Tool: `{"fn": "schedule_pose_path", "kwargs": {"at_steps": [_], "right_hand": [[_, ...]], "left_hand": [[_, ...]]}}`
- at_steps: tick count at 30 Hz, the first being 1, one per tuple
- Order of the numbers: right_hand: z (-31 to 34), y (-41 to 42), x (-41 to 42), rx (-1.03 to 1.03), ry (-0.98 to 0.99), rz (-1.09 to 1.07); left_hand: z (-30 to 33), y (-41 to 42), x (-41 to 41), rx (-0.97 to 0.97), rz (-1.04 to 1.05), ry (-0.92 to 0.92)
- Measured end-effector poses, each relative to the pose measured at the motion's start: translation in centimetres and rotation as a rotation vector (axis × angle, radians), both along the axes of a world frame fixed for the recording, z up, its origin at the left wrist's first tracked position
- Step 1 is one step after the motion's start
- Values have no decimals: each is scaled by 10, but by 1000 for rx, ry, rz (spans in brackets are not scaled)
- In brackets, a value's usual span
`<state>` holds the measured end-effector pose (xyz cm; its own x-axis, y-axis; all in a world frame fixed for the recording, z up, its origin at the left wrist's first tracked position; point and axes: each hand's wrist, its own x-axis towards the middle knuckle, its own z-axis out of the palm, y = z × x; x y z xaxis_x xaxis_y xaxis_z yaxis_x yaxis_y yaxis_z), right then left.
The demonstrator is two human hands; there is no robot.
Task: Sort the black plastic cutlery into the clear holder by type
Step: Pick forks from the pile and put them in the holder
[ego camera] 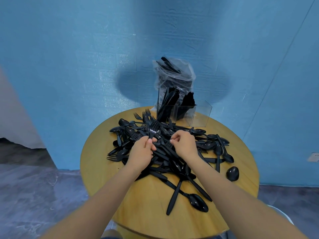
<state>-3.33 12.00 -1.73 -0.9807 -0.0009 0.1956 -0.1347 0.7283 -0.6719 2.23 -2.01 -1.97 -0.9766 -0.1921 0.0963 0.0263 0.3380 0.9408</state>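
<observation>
Left hand (141, 151) gripping upright forks (153, 129), right hand (183, 144) fingers curled, pinching into cutlery pile (172, 152)

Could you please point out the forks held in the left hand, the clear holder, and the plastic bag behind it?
forks (153, 128): head view, on the tines.
clear holder (202, 116): head view, on its empty right compartment.
plastic bag (174, 78): head view, on its front.

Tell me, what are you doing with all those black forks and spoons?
A person is sorting a big pile of black plastic cutlery on a round wooden table. The left hand holds a few forks bunched together, prongs up. The right hand is curled over the pile, picking at another piece. At the back stands a clear holder: two sections already have cutlery standing in them, and the right-hand section looks empty. Behind it is a plastic bag with more cutlery.
</observation>
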Motion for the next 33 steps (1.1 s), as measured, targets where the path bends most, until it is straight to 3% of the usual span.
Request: {"fn": "schedule_pose_path", "kwargs": {"at_steps": [6, 15, 19, 24, 29, 33], "right_hand": [[25, 25, -10, -266, 140, -129], [73, 52, 9, -292, 506, 86], [78, 48, 17, -274, 472, 189], [68, 38, 17, -275, 455, 140], [64, 19, 24, -280, 467, 124], [50, 6, 34, -226, 321, 194]], "left_hand": [[3, 5, -8, 10, -16, -3], [22, 34, -25, -23, -52, 56], [32, 50, -24, 3, -93, 65], [38, 62, -5, 211, -234, 19], [38, 48, 12, 198, -262, 33], [25, 21, 29, 182, -183, -7]]}}
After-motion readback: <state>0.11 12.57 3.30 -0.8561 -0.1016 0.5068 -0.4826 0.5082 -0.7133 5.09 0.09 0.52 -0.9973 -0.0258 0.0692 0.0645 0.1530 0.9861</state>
